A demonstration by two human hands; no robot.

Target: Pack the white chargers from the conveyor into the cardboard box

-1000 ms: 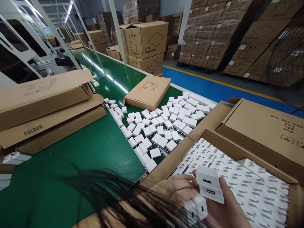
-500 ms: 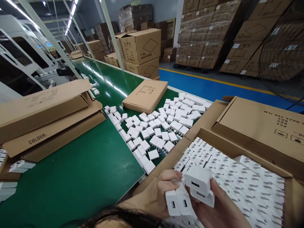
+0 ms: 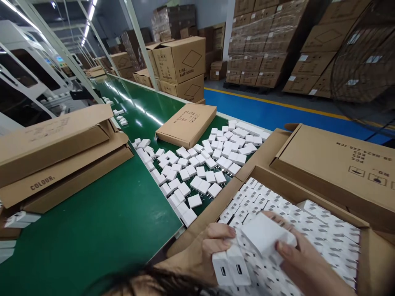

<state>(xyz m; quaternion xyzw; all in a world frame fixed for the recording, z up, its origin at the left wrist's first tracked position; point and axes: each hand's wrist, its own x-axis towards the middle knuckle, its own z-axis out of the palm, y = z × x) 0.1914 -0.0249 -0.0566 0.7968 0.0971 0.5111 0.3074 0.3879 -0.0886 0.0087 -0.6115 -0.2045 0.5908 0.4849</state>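
Observation:
My left hand is closed round two white USB chargers, their ports facing me, at the near left part of an open carton. Just right of it, my right hand grips white chargers between thumb and fingers; they are tilted and slightly blurred, with metal prongs showing near the fingertips. Beneath both hands, rows of packed white chargers fill the carton. Loose chargers lie scattered on the green surface beyond my left hand.
A flat closed carton lies behind the loose chargers. Stacked cartons stand at the left on the green table. Another carton adjoins the open one at the right. A fan is at the upper right.
My right hand has turned its chargers, so their ports no longer face me and prongs show. My left hand still holds its two chargers, nearly in place. The view has shifted slightly.

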